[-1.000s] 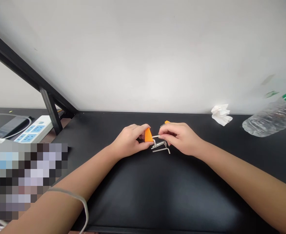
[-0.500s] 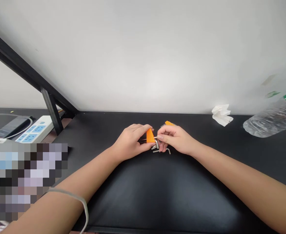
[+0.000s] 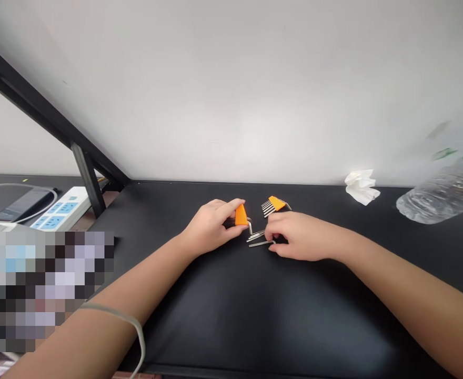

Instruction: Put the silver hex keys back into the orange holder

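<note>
My left hand [image 3: 211, 227] is closed around an orange hex key holder [image 3: 241, 215], thumb below and fingers above. A bent hex key [image 3: 250, 226] sticks out of the holder's right side. My right hand [image 3: 304, 235] is low over the table with its fingers curled. Its thumb and forefinger are at the bent end of a loose hex key [image 3: 260, 244] lying nearest me. Several more loose hex keys [image 3: 256, 236] lie just behind that one, their right ends hidden by the fingers. A second orange holder [image 3: 277, 203], filled with hex keys, lies behind my right hand.
The black table [image 3: 223, 316] meets a white wall at the back. Crumpled tissue [image 3: 361, 187] and a clear plastic bottle [image 3: 440, 192] lie to the right. At left are a black metal frame [image 3: 87, 176], a white power strip [image 3: 61, 210] and cables.
My right hand has left the key at the holder and moved down and right to the loose keys. The second holder now shows more fully. My left hand keeps its grip.
</note>
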Tool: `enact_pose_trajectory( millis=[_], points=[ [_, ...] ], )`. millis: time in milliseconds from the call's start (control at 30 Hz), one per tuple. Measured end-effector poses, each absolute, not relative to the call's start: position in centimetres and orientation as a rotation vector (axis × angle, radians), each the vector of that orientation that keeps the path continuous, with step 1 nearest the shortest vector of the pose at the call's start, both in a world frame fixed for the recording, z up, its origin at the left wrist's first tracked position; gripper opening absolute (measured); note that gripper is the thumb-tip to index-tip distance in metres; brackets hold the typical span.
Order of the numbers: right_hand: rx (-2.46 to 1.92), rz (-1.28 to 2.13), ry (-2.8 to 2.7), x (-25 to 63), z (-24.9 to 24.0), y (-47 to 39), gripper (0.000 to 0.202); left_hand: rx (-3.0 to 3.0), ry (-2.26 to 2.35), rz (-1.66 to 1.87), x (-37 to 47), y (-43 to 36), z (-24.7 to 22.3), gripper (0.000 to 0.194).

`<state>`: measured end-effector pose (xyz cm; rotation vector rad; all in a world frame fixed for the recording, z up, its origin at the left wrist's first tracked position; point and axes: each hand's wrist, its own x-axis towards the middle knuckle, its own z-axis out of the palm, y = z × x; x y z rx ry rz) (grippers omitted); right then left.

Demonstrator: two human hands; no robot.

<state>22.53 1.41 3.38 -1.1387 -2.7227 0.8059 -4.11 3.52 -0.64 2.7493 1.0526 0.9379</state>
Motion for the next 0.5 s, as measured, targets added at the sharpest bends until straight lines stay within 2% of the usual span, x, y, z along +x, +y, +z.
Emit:
enact_pose_trajectory(
  millis=[267, 333, 500],
  points=[
    [-1.207, 0.289, -2.972, 20.9, 2.4, -0.7, 0.012, 2.489, 1.151, 0.871, -4.3, 3.7, -1.1, 0.053],
    [-1.203, 0.296, -2.952, 20.9, 2.7, -0.7, 0.013, 2.401, 1.151, 0.86, -4.4, 3.7, -1.2, 0.055],
    [-1.188, 0.574, -2.663, 22.4, 4.7, 0.7, 0.012, 2.366, 1.158, 0.847, -4.4, 3.6, -1.0, 0.054]
  ],
)
